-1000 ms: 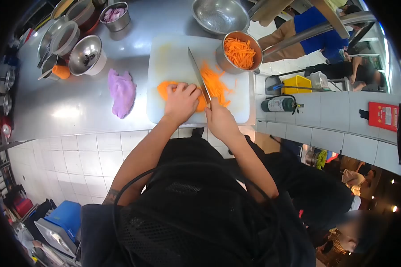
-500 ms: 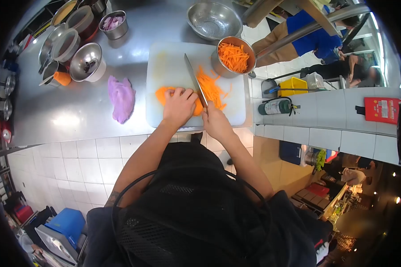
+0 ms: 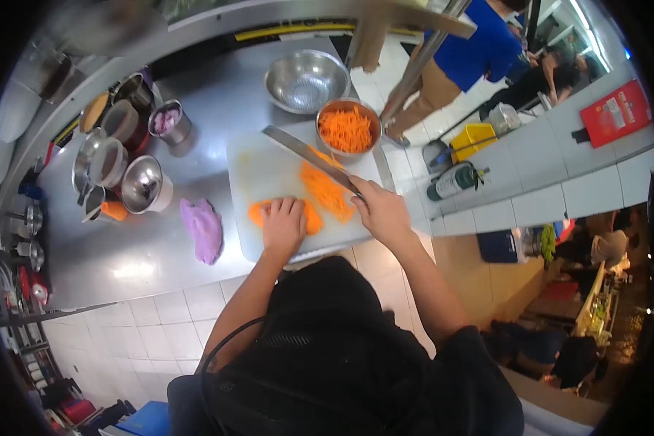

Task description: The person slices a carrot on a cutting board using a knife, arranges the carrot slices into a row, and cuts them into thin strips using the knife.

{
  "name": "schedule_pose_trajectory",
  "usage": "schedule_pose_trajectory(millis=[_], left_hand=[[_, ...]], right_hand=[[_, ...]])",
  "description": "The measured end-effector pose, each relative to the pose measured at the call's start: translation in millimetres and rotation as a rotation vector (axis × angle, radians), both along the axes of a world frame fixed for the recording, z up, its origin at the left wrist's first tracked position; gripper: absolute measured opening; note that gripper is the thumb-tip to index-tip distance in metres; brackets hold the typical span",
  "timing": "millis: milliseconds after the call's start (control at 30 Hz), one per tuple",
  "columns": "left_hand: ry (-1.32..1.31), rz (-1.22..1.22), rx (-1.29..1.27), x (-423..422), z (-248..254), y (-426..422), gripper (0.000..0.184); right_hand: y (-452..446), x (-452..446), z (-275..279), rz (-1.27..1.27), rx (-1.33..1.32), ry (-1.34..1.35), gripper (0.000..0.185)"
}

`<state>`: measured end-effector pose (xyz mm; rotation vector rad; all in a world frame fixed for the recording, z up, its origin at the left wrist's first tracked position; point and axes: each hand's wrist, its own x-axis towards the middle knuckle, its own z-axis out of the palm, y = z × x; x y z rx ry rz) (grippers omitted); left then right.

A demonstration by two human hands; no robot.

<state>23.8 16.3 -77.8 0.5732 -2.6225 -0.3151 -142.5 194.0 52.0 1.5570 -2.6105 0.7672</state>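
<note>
On the white cutting board [image 3: 258,174], my left hand [image 3: 283,224] presses its curled fingers on a pile of orange carrot slices [image 3: 312,218]. My right hand [image 3: 381,212] is wrapped round the handle of a large knife [image 3: 305,154]. The blade points up and to the left, over a heap of cut carrot strips [image 3: 325,190], apart from my left hand. Beyond the board's far right corner stands a metal pot [image 3: 349,129] of carrot strips. A purple cloth [image 3: 201,231] lies left of the board.
A metal colander [image 3: 307,81] stands behind the board. To the left are a metal container of chopped onion [image 3: 168,125], a steel bowl [image 3: 142,183] and several tubs. A person in a blue shirt [image 3: 479,45] stands beyond the counter. A fire extinguisher [image 3: 454,182] is at the right.
The knife has moved off the carrot slices to the right, its blade now slanting over the strips. My left hand stays on the slices. The head view has tilted and shifted.
</note>
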Motion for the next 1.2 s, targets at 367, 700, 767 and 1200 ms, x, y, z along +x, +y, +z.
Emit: schedule_pose_trajectory(millis=[367, 700, 767, 1200], left_hand=[[0.094, -0.443, 0.034, -73.4, 139.0, -25.2, 0.055], [-0.307, -0.786, -0.028, -196.6, 134.8, -75.6, 0.087], [-0.363, -0.715, 0.127, -215.4, 131.1, -87.4, 0.082], [-0.032, -0.556, 0.224, -195.2, 165.9, -111.4, 0.062]], right_hand=[[-6.0, -123.5, 9.3, -0.013, 0.044, 0.137, 0.032], [0.6, -164.1, 9.6, 0.030, 0.142, 0.138, 0.035], [0.7, -165.9, 9.2, 0.038, 0.147, 0.121, 0.036], [-0.7, -116.1, 17.2, -0.017, 0.192, -0.011, 0.031]])
